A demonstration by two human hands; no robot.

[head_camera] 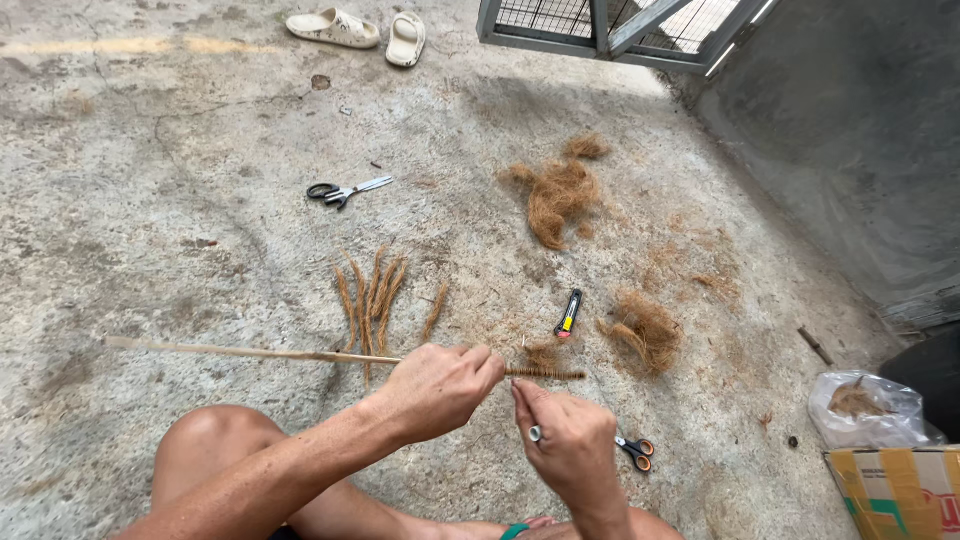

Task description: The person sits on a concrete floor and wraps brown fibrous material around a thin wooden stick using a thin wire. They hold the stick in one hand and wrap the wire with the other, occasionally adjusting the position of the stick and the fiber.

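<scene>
Single head view, steeply down, close over concrete floor [150, 200]

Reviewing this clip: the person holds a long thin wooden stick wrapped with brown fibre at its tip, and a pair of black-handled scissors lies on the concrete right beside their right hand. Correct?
Not quite. The head view shows orange-handled scissors beside the right hand; the black-handled scissors lie farther off. The long thin wooden stick and left hand are as stated.

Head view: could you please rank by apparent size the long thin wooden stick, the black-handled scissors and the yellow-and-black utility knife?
1. Long thin wooden stick, clearly longest.
2. Black-handled scissors.
3. Yellow-and-black utility knife.
The scissors lie farther from the camera, so their lead is safe.
</scene>
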